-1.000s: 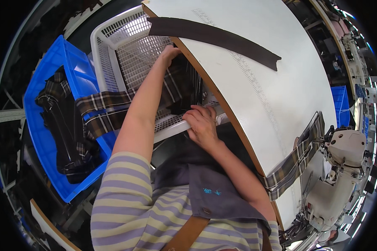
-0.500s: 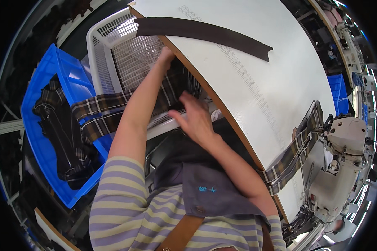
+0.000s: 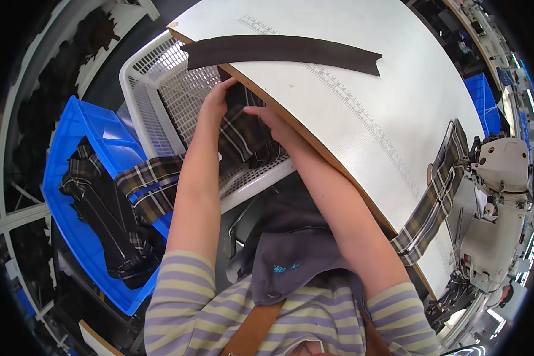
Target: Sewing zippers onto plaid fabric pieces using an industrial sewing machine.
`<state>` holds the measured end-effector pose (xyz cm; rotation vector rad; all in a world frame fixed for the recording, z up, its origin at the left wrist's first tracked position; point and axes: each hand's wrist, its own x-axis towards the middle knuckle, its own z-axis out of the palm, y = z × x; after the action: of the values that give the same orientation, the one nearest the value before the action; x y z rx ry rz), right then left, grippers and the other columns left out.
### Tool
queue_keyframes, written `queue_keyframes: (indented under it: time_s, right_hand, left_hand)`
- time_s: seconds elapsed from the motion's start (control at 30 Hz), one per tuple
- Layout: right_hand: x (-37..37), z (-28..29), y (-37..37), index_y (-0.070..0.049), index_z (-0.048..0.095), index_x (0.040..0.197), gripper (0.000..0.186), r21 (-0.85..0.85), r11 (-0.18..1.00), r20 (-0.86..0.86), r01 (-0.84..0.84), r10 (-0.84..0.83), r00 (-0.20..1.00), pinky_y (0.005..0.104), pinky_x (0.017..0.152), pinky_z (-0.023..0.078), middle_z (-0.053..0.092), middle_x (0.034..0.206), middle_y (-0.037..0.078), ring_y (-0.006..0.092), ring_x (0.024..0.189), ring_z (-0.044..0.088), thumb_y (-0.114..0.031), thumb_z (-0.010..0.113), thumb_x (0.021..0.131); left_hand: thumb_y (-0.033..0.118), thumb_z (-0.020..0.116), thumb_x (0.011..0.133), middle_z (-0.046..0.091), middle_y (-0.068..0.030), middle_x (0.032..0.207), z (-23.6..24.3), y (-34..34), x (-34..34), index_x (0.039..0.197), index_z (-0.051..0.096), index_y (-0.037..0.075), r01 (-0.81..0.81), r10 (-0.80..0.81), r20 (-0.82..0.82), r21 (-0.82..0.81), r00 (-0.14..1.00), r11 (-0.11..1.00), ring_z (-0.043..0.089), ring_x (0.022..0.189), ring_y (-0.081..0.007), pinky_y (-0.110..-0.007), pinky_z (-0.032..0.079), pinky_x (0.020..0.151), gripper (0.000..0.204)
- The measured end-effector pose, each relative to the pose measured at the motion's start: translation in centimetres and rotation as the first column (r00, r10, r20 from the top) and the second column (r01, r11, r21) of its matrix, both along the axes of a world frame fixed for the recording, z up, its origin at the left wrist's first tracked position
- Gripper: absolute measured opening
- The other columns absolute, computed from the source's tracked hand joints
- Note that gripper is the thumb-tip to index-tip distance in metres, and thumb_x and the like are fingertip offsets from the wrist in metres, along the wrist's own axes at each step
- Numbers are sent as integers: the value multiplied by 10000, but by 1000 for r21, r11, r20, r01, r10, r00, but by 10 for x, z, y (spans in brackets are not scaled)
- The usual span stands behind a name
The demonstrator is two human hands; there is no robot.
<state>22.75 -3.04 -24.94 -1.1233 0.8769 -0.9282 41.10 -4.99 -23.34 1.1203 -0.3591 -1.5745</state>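
Note:
My left hand (image 3: 216, 99) reaches into a white plastic basket (image 3: 137, 101) at the table's edge. Its fingers bend around the upper end of dark plaid fabric (image 3: 241, 133). Close by on the right is my right hand (image 3: 269, 121), its thumb stretched out over the same cloth; the table edge hides its other fingers. The fabric lies inside the basket, partly under the tabletop. A plaid strip (image 3: 151, 177) passes beneath my left forearm and over the rim of a blue crate (image 3: 65, 196), which holds more bundled plaid cloth (image 3: 104, 213).
A curved dark strip (image 3: 285, 52) lies across the white table (image 3: 338, 136), overhanging its left edge. Printed ruler scales run over the tabletop. On the right, a plaid strip (image 3: 434, 199) leads to a sewing machine (image 3: 498, 207). Another blue crate (image 3: 483, 104) stands beyond.
My right hand has moved up and in beside my left, partly under the table edge. My left hand has come back slightly, down and left. The whole view has shifted a little.

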Motion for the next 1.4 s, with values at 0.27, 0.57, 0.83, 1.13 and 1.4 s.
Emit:
queue_keyframes:
  time_s: [0.27,0.57,0.83,1.13,1.4]
  right_hand:
    - [87,119,61,62,656,989,383,-132,908,-502,-398,285,816,364,756,517,689,909,210,269,831,683,-191,747,716]
    - [82,284,104,64,590,1010,321,-651,640,-279,-408,299,913,370,761,497,687,891,189,322,860,665,-113,718,775]
    - [-60,443,35,-23,708,960,167,-522,708,-623,-475,65,780,224,613,512,692,767,51,100,672,647,-111,673,823]
    - [-107,305,-20,-105,503,1334,591,-834,271,-525,-480,-659,539,496,1042,336,486,1360,207,362,1273,441,-474,565,876]
    - [-120,267,-39,-157,344,1459,612,-527,598,-849,-604,-398,346,515,1139,137,251,1536,155,345,1424,190,-443,479,936]
  left_hand:
    - [154,716,811,698,-56,1015,128,79,102,1088,664,60,-63,69,47,-108,997,992,667,919,-197,-345,534,834,297]
    - [113,597,927,615,-114,1224,315,205,152,1278,532,28,11,150,151,-740,977,673,600,1115,-248,-388,486,979,367]
    - [178,631,916,663,-94,1020,369,115,-5,1074,618,-2,-86,5,-105,-784,994,615,630,941,-205,-326,516,866,240]
    - [166,580,940,600,-123,1160,249,2,-104,1168,561,9,-674,465,-500,-412,730,613,547,1123,-255,-411,429,997,278]
    - [195,672,859,590,-205,1194,248,107,26,1181,560,-49,-76,142,201,-302,969,950,562,1126,-325,-428,422,1001,419]
